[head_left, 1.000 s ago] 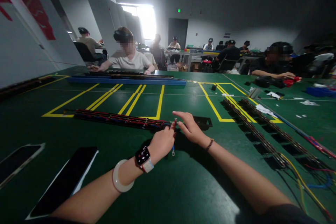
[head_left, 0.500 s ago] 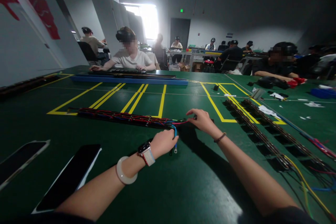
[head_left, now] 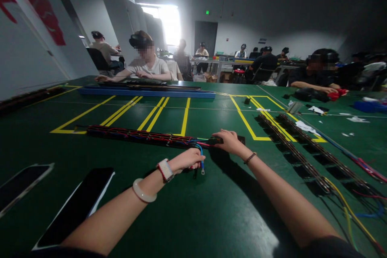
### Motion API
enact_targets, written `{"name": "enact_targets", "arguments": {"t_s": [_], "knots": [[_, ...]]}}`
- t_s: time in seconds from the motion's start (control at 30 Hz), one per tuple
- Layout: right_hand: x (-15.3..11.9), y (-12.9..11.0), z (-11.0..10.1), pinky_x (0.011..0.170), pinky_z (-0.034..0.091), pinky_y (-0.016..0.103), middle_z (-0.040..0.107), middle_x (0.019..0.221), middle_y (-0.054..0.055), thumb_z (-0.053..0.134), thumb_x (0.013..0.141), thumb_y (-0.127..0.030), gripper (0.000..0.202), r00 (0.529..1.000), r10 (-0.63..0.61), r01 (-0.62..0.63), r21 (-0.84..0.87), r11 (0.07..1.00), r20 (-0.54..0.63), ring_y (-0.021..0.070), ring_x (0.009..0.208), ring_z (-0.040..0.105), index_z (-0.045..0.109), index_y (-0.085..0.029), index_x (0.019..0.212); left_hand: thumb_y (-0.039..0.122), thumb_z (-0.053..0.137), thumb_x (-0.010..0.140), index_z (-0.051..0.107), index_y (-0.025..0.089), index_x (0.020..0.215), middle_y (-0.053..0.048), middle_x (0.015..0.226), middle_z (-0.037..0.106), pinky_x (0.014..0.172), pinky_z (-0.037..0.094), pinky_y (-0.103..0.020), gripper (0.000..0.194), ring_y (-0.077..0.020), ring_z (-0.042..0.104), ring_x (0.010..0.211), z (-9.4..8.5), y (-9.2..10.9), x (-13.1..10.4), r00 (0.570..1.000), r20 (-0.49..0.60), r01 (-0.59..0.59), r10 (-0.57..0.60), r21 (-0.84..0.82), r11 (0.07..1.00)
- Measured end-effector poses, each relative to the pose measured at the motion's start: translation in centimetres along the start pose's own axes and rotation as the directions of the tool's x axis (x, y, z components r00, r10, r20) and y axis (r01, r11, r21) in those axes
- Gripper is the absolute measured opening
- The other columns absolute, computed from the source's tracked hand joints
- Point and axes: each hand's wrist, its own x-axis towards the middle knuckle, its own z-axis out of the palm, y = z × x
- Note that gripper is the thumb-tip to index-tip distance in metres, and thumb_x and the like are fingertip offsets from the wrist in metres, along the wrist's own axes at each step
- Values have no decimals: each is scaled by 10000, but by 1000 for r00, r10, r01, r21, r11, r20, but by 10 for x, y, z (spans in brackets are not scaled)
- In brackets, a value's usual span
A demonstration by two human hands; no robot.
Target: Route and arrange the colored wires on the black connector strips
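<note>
**Thin wires, a long black duct — light, limp stuff held at the ends**

Two dark phones (head_left: 75, 205) are lying flat near the left front corner of the green tabletop (head_left: 193, 217), well apart from the work. Beyond them, a long black wire duct (head_left: 136, 136) is running left to right across the middle of the tabletop, just in front of the yellow floor-style markings (head_left: 184, 117), and it is packed with red and blue wires.

The left hand (head_left: 187, 160) is resting on the tabletop just in front of the duct's right part, fingers curled together around a blue wire (head_left: 201, 157) that is looping out of the duct and hanging down to a small metal terminal at its tip. The grip looks like a loose pinch rather than a fist.

The right hand (head_left: 229, 142) is lying on the duct's right end, fingers pressed down on it; whether they are closing around anything I cannot tell.

The wire is likely feeling light and floppy — it will bend wherever it is not supported, so holding it close to the terminal should be giving the most control. The duct is probably stiff but light plastic and could slide, which makes pressing on its end sensible.

Toward the right edge, more ducts with loose wires (head_left: 302, 157) are lying in rows, and other people are sitting along the far edge.
</note>
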Motion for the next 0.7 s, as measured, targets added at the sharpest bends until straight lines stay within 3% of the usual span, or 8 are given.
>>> {"name": "enact_targets", "arguments": {"t_s": [0.13,0.3,0.4,0.5,0.6,0.7], "knots": [[-1,-4,3,1013,199,472,577,1240,61,649,788,-275,404,1000,13,-11,-59,998,26,276,1298,349,589,-256,1187,377,558,792,412,164,725,79,473,414,393,200,-169,267,-35,305,374,-2,-4,2,998,52,-15,20,-106,994],[0,-7,1,1034,129,465,635,1122,63,631,798,-218,247,999,-39,37,-106,994,-10,243,1195,454,654,-232,1044,395,595,792,421,160,735,65,467,438,387,184,-164,298,-35,317,366,-4,-7,3,995,90,-21,39,-187,982],[0,-10,-5,1005,186,408,663,1016,45,613,796,-196,173,999,-48,47,-102,994,-1,203,1064,536,672,-219,957,381,617,796,451,144,760,22,546,522,405,255,-162,291,-50,421,426,-2,-10,5,994,97,-14,44,-295,955],[-1,-15,-13,918,281,349,674,936,35,586,797,-200,169,998,-41,45,-109,993,45,192,957,576,679,-216,938,319,612,819,526,102,828,-78,773,639,458,346,-166,234,-50,489,511,3,-12,7,988,138,-1,67,-427,904],[-5,-22,-21,824,340,303,680,928,43,576,791,-215,186,994,-41,52,-108,993,102,198,929,591,683,-210,944,203,576,846,571,72,968,-144,972,650,523,399,-161,179,-40,515,560,8,-12,7,983,180,57,48,-539,840],[-9,-30,-28,772,367,271,685,932,52,570,769,-189,198,991,-52,67,-116,991,124,194,911,605,689,-201,927,158,544,863,580,69,932,-97,835,644,556,409,-162,118,-52,535,576,12,-10,5,980,198,95,35,-608,788]]}}
